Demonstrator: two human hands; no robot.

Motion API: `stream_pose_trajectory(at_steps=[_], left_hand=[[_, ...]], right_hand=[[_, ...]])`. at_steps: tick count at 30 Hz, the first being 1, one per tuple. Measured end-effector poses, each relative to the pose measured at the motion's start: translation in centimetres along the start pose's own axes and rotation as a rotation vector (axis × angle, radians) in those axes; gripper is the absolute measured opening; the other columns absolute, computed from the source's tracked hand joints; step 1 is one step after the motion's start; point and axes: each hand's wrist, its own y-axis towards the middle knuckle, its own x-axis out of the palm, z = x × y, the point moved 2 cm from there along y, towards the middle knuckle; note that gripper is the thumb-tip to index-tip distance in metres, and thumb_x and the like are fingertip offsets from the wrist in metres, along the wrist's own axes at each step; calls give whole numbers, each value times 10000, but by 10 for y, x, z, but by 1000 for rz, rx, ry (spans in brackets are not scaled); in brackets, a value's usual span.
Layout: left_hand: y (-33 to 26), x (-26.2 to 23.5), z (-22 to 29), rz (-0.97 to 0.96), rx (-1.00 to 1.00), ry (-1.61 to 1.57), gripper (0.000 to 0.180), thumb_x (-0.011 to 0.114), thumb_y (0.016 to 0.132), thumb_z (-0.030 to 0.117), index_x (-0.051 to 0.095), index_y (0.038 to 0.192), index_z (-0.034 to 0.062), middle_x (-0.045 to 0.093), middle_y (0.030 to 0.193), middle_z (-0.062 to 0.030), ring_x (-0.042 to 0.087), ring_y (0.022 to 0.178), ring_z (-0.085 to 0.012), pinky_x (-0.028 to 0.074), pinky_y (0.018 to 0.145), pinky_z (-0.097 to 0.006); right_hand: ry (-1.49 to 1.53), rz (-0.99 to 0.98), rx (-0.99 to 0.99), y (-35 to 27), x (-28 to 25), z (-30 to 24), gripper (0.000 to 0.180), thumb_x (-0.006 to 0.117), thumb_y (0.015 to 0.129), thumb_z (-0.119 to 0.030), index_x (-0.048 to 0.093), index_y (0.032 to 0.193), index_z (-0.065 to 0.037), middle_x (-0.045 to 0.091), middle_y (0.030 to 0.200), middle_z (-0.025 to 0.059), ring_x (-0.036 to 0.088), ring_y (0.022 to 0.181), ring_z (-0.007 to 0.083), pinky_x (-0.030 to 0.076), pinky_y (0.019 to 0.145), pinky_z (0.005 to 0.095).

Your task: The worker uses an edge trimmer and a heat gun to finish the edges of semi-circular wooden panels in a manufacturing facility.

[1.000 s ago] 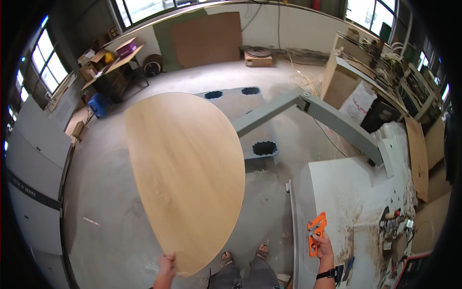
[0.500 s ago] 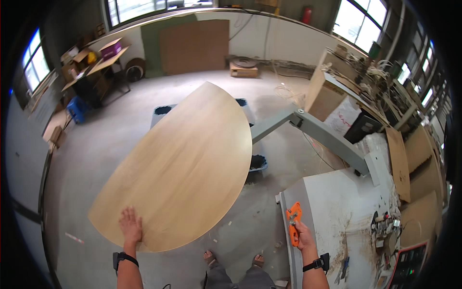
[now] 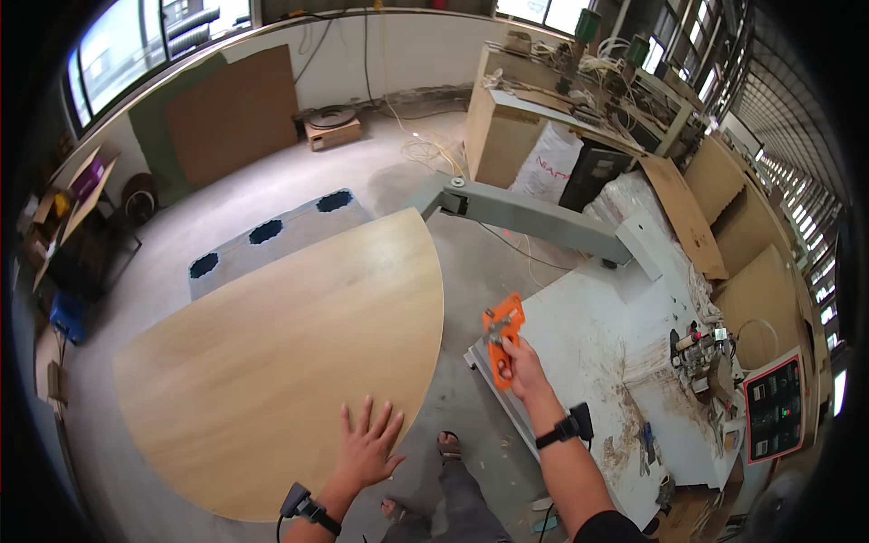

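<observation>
A large light-wood panel [image 3: 281, 362] with curved edges and a pointed corner lies flat in front of me. My left hand [image 3: 367, 448] is open, its fingers spread and palm down over the panel's near right part, by the curved edge. In my right hand [image 3: 523, 366] is an orange edge trimmer [image 3: 501, 326] with metal knobs, its handle wrapped by my fingers. The trimmer is held up, apart from the panel, near the corner of a white worktable [image 3: 579, 335]. Beyond the panel's far edge shows part of a grey support [image 3: 299, 233] with dark, blue-edged pads.
A jointed grey arm [image 3: 534, 210] runs from the worktable toward the panel. On the worktable are machine fittings [image 3: 701, 357], pliers [image 3: 647, 443] and brown dust, with a control panel [image 3: 774, 407] at its right. A cluttered cabinet [image 3: 507, 136] and leaning boards [image 3: 756, 262] stand beyond.
The view has swung right. The panel has turned, baring more of the padded support. My left hand sits nearer the panel's right edge with fingers more spread; the trimmer is still in my right.
</observation>
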Motion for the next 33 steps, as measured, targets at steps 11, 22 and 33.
stream_pose_trajectory(at_steps=[11,22,33], left_hand=[[-57,13,-6,-153,73,-38,570,609,841,400,547,1369,196,465,1450,-134,290,1433,-366,104,1158,-663],[-67,24,-8,-186,33,-88,568,605,800,358,578,1341,189,480,1437,-127,319,1414,-381,129,1153,-664],[-70,28,-10,-171,25,-108,550,602,818,373,587,1335,185,495,1430,-119,349,1404,-370,150,1160,-642]], right_hand=[[0,86,-203,198,6,-37,270,738,822,-92,504,957,-104,561,748,-34,427,489,22,306,407,195],[-67,49,-222,245,23,-51,308,736,810,-81,494,1000,-77,566,793,-12,430,529,27,332,450,193],[-168,93,-163,269,31,-58,329,732,793,-58,519,1044,-56,591,837,3,433,545,38,341,457,205]])
